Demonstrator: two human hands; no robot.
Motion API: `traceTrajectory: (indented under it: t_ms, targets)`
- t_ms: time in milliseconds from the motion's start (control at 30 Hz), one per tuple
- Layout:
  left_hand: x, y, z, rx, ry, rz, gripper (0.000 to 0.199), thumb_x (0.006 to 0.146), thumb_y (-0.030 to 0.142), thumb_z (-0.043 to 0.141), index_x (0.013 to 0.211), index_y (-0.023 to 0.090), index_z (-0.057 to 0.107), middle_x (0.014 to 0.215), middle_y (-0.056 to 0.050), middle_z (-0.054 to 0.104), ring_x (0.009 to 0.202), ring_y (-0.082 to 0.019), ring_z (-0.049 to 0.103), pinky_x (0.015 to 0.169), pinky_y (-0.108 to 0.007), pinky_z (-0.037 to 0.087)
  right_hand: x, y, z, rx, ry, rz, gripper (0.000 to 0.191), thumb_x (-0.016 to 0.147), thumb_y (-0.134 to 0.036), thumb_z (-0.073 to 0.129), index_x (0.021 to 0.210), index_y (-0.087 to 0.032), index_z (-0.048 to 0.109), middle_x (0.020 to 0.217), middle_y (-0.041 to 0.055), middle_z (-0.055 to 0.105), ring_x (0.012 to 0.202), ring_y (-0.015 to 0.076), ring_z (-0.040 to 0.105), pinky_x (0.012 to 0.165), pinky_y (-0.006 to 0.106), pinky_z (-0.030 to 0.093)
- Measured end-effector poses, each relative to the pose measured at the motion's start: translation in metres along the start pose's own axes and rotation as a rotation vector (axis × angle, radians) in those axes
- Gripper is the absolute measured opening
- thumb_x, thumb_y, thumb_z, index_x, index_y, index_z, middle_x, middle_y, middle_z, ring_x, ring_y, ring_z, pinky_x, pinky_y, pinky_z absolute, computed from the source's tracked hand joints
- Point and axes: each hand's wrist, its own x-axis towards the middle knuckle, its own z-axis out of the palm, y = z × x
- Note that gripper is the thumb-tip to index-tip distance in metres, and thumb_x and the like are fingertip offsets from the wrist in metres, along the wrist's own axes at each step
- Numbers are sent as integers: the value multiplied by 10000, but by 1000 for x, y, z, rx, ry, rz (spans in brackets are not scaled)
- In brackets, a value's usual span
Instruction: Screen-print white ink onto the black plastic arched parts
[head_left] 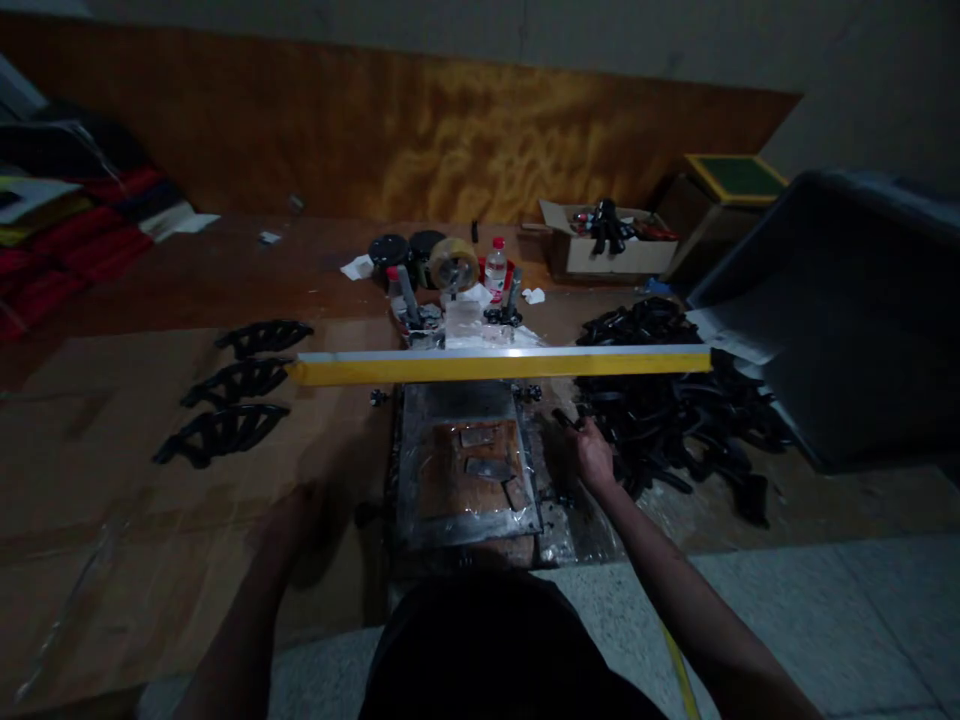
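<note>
My right hand (594, 456) reaches to the left edge of a heap of glossy black plastic parts (660, 440), its fingers closed on a black plastic part (564, 419). Low over the cardboard on the left, my left hand (294, 518) is dark and blurred, so its fingers cannot be made out. Between the hands lies a flat metal-framed plate (420, 480) with a brown, film-covered middle and small metal pieces (489, 468) on it. Three curved, ribbed black parts (232, 430) lie in a column on the left cardboard.
A yellow and white bar (502, 366) spans the view above the plate. Behind stand a tape roll (454, 264), a red-capped bottle (496, 268) and an open carton (622, 255). A large dark bin (840, 330) tilts at the right; red bundles (97, 230) lie at the far left.
</note>
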Motion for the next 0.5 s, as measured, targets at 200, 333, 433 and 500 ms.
traceTrajectory:
  t_ms: [200,333,433,500]
  targets:
    - [-26,113,-85,-787,186,302,384,859,554,461,883,196,598,667,-11,619,573,-149,560,539,-236,425,-3,-77,-5,78,61,-689,345,956,-181,474,1227,-244,679,1348,100,590,1199,248,568,967,374,490]
    - [-47,172,-120,-1324,235,541,437,829,582,528,960,171,594,563,45,508,460,-95,436,446,-194,339,-2,-107,-5,-39,-20,-825,450,927,-82,455,1325,-229,604,1386,124,564,1259,239,532,983,381,485]
    - [-55,188,-129,-1400,238,627,451,849,586,518,906,154,635,529,48,459,454,-88,412,433,-191,326,-3,-114,-5,-60,-72,-831,552,897,-73,502,1416,-257,536,1433,143,528,1295,273,506,997,430,476]
    - [-57,186,-127,-1362,214,606,481,872,593,488,858,145,662,519,32,471,461,-97,428,437,-202,344,-4,-116,-6,-42,-63,-824,511,904,-137,547,1397,-269,564,1452,143,517,1282,290,515,1025,469,452]
